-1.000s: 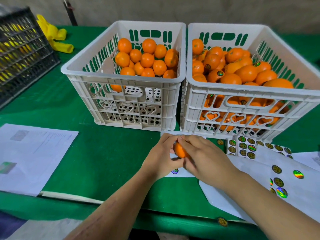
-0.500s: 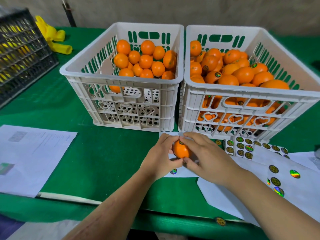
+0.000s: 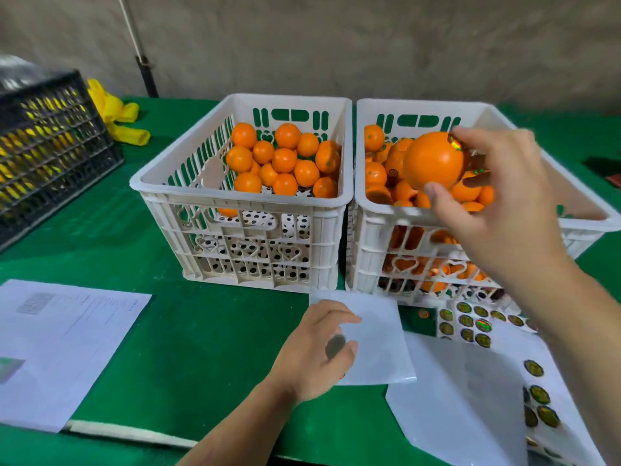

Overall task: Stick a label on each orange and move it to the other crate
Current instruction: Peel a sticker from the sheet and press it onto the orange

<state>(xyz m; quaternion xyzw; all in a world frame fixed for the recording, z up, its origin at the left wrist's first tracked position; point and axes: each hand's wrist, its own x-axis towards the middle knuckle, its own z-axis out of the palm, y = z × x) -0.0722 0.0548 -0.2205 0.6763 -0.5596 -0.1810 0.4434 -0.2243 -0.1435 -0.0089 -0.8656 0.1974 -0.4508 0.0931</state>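
Head view, nearest first: the left hand (image 3: 316,351) hovers low over a blank white backing sheet (image 3: 376,334) on the green bench (image 3: 201,331), its fingers (image 3: 339,319) loosely curled with a small dark round thing between thumb and forefinger, too blurred to tell whether it is a label. To its right lies a larger sheet of labels (image 3: 470,326), round holographic stickers in rows, partly overlapped by the right forearm. At the left edge rests a printed paper (image 3: 67,341).

Beyond these stand two white crates side by side, touching. The left crate (image 3: 242,213) holds a shallow layer of oranges toward its back; the right crate (image 3: 379,230) is piled much higher. The right hand (image 3: 497,203) is raised above the near rim of the right crate, fingers pinching one orange (image 3: 433,161) between thumb below and fingertips on top, a shiny label (image 3: 455,142) showing at its upper edge. The hand hides part of that crate's pile.

Farther left sit a black crate (image 3: 50,146) and yellow gloves (image 3: 117,119), with a grey wall behind.
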